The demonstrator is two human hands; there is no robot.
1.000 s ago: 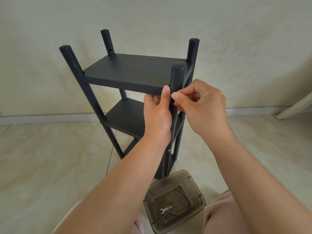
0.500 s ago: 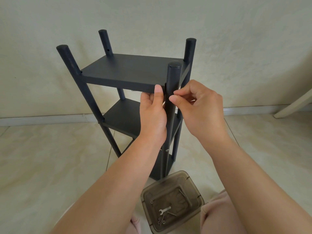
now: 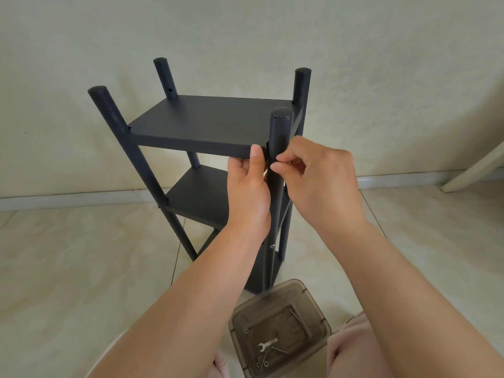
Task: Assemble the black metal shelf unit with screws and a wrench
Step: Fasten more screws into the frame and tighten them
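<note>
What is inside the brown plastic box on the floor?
Inside the brown box lie a small silver wrench and a few loose screws and washers. Its right corner is hidden by the right forearm.

A home room: tiled floor (image 3: 68,268), plain wall (image 3: 245,28) (white baseboard (image 3: 68,200)).
</note>
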